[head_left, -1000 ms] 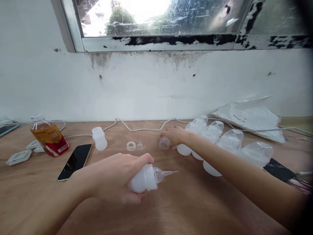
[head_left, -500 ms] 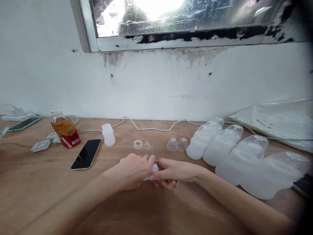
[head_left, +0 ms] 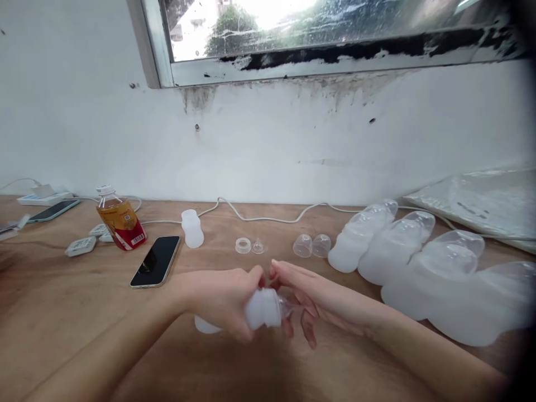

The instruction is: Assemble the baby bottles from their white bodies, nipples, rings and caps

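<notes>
A frosted white bottle (head_left: pixel 262 309) lies tilted in my left hand (head_left: pixel 221 298), whose fingers are wrapped round its body. A ring sits on its right end, and a clear nipple (head_left: pixel 285 307) points out of it to the right. My right hand (head_left: pixel 307 298) is beside the nipple, fingers apart and slightly curled; whether a fingertip touches it is hard to tell. Behind the hands, a loose white ring (head_left: pixel 243 245) and a clear nipple (head_left: pixel 258 245) rest on the wooden table (head_left: pixel 234 368). Two clear domed caps (head_left: pixel 302 245) stand to their right.
Several frosted bottles with clear caps (head_left: pixel 444 268) crowd the right side, before a plastic bag (head_left: pixel 481 201). One bottle (head_left: pixel 192 229) stands at back left, near a phone (head_left: pixel 156 261) and a drink bottle (head_left: pixel 121 220). A white cable (head_left: pixel 268 219) runs along the wall.
My right hand has opened and moved right, off the bottle's end, so the ring and nipple now show. The bottle is lower and nearer. The view has shifted slightly.
</notes>
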Demonstrator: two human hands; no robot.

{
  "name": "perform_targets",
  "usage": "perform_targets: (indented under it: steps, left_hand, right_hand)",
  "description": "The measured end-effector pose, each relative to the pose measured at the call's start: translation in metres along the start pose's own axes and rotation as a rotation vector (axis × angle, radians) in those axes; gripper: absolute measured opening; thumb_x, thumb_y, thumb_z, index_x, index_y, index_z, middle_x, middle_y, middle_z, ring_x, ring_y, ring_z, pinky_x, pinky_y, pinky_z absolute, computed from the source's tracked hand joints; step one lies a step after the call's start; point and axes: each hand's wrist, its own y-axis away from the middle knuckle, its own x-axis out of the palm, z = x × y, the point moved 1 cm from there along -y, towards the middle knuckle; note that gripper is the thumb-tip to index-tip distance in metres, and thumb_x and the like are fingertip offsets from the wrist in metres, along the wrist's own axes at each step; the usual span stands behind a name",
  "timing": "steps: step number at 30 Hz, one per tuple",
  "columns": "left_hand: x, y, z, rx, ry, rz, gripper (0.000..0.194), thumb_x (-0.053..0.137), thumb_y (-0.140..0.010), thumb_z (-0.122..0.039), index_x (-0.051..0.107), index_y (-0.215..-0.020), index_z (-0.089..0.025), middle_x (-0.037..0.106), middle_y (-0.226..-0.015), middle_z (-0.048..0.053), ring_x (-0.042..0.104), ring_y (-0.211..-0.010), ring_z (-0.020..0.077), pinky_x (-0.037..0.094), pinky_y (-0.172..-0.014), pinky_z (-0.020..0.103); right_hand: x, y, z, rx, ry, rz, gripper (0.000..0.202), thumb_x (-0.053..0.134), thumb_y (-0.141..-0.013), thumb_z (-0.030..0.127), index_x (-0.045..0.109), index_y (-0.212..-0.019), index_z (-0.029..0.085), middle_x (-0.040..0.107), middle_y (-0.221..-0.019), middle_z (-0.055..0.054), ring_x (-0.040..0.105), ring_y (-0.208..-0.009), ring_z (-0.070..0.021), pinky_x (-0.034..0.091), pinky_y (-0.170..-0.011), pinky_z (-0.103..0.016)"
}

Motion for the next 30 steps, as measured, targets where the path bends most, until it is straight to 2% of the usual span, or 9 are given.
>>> perform_targets:
  steps: [3, 6, 10, 14, 17, 20, 24, 27, 30]
  left_hand:
    - [0.008, 0.006, -0.011, -0.027, -0.290, -0.255, 0.032, 0.049, -0.066, -0.016, 0.038, -0.097, -0.016, 0.051, -0.095, 0.009, 0.057, -0.071, 0.0202, 0.044, -0.053, 0.027]
    - [0.011, 0.004, -0.013, 0.063, -0.267, -0.267, 0.029, 0.048, -0.065, -0.013, 0.037, -0.091, -0.017, 0.048, -0.100, 0.009, 0.056, -0.077, 0.0182, 0.042, -0.053, 0.024]
    - [0.000, -0.003, -0.003, -0.004, -0.023, -0.158, 0.040, 0.058, -0.064, -0.024, 0.034, -0.096, -0.020, 0.050, -0.094, 0.004, 0.055, -0.075, 0.0174, 0.042, -0.054, 0.024]
    - [-0.020, 0.003, 0.015, -0.029, 0.191, 0.017, 0.048, 0.059, -0.067, -0.041, 0.037, -0.105, -0.022, 0.052, -0.098, 0.002, 0.054, -0.087, 0.0187, 0.044, -0.067, 0.025]
    - [-0.036, 0.014, 0.030, -0.030, 0.202, 0.098, 0.042, 0.055, -0.071, -0.044, 0.043, -0.106, -0.024, 0.053, -0.099, -0.001, 0.053, -0.091, 0.0178, 0.042, -0.074, 0.025]
    - [-0.047, 0.015, 0.045, -0.044, 0.139, -0.242, 0.037, 0.052, -0.076, -0.042, 0.044, -0.105, -0.021, 0.053, -0.098, 0.000, 0.053, -0.090, 0.0166, 0.042, -0.075, 0.025]
    - [-0.040, -0.004, 0.065, -0.159, -0.250, -0.836, 0.046, 0.058, -0.072, -0.038, 0.042, -0.107, -0.013, 0.050, -0.106, 0.008, 0.050, -0.097, 0.0206, 0.041, -0.081, 0.030]
    - [-0.028, -0.019, 0.077, -0.198, -0.376, -0.895, 0.054, 0.054, -0.076, -0.030, 0.031, -0.120, -0.010, 0.046, -0.115, 0.014, 0.048, -0.102, 0.0221, 0.039, -0.086, 0.033]
    - [-0.022, -0.023, 0.084, -0.215, -0.473, -0.878, 0.044, 0.052, -0.079, -0.031, 0.039, -0.117, -0.015, 0.050, -0.112, 0.013, 0.047, -0.104, 0.0270, 0.032, -0.092, 0.043]
  right_hand:
    - [-0.010, -0.011, -0.013, 0.149, -0.185, 0.123, 0.060, 0.014, -0.084, 0.061, 0.046, -0.104, 0.014, 0.056, -0.088, -0.009, 0.057, -0.048, -0.0081, 0.037, -0.030, -0.014]
    - [-0.017, -0.012, -0.016, 0.107, -0.094, 0.173, 0.052, 0.028, -0.085, 0.055, 0.051, -0.102, 0.011, 0.058, -0.086, -0.010, 0.058, -0.050, -0.0080, 0.037, -0.031, -0.012]
    - [-0.015, -0.002, -0.005, -0.202, 0.385, -0.106, 0.041, 0.056, -0.077, 0.031, 0.048, -0.114, 0.017, 0.059, -0.094, -0.006, 0.060, -0.079, -0.0166, 0.052, -0.055, -0.023]
    - [-0.012, 0.009, 0.003, -0.531, 0.951, -0.373, 0.034, 0.044, -0.081, 0.013, 0.051, -0.113, 0.023, 0.050, -0.117, -0.007, 0.052, -0.100, -0.0181, 0.048, -0.077, -0.030]
    - [-0.020, 0.016, 0.007, -0.722, 1.206, -0.702, 0.037, 0.034, -0.083, 0.009, 0.052, -0.110, 0.026, 0.044, -0.123, -0.007, 0.049, -0.104, -0.0190, 0.046, -0.078, -0.031]
    - [-0.030, 0.017, 0.009, -0.649, 1.165, -0.846, 0.033, 0.041, -0.083, 0.017, 0.048, -0.114, 0.026, 0.044, -0.119, -0.008, 0.055, -0.088, -0.0164, 0.049, -0.066, -0.026]
    - [-0.029, 0.005, -0.001, -0.397, 1.261, -0.615, 0.042, 0.044, -0.081, 0.019, 0.040, -0.123, 0.026, 0.043, -0.118, -0.009, 0.057, -0.071, -0.0136, 0.048, -0.063, -0.030]
    - [-0.023, -0.004, -0.014, -0.231, 1.288, -0.440, 0.044, 0.051, -0.077, 0.022, 0.039, -0.120, 0.019, 0.053, -0.107, -0.009, 0.059, -0.077, -0.0191, 0.047, -0.065, -0.033]
    - [-0.019, -0.011, -0.024, -0.145, 1.299, -0.372, 0.029, 0.055, -0.077, 0.029, 0.046, -0.101, 0.016, 0.058, -0.094, -0.007, 0.059, -0.077, -0.0215, 0.044, -0.061, -0.032]
